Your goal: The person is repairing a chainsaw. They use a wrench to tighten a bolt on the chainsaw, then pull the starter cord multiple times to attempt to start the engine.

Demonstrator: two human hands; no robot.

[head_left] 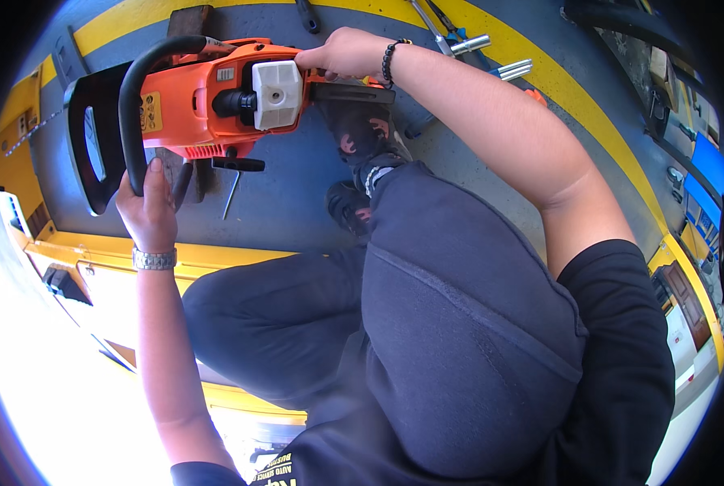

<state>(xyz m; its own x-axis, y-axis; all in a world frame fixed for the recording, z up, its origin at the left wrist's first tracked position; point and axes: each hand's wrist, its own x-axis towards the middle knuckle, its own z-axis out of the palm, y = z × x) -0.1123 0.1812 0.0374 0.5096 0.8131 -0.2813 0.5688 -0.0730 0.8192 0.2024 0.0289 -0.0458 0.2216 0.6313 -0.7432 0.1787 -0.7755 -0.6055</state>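
Grey floor with yellow stripes carries the orange chainsaw (208,97), its length running left-right. My left hand (147,206) is wrapped around its black handle (131,105); my right hand (341,53) pinches the rear end.

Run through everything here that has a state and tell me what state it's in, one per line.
Orange chainsaw: lying on the grey floor, white cover on top.
Left hand: gripping the black front handle.
Right hand: resting on the saw's rear end.
Loose chain: lying on the floor, off the saw.
Socket wrenches: lying unused.
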